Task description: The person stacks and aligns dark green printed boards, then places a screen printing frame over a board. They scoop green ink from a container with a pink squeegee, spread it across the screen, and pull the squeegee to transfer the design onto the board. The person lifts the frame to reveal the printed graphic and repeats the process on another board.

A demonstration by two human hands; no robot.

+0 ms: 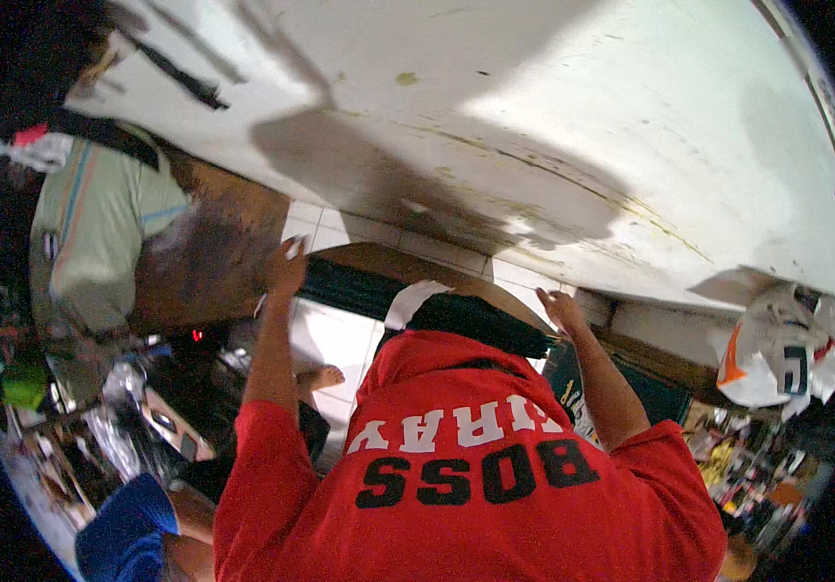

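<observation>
a person in a red shirt (475,417) leans over a long dark green panel (344,289), which lies crosswise in front of the chest, above a white tiled floor (335,339) and near a stained wall (398,68). the left hand (285,268) is at the panel's left end, fingers partly curled; whether it grips the edge cannot be told. the right hand (561,310) is beside the other end, fingers loosely parted, nothing seen in it. a white strip (415,303) lies over the panel's middle. handling it well would likely mean taking both ends evenly, thumbs opposite fingers, and raising or lowering them together so the length stays level, with the strip free of the fingers and the ends clear of the wall.
</observation>
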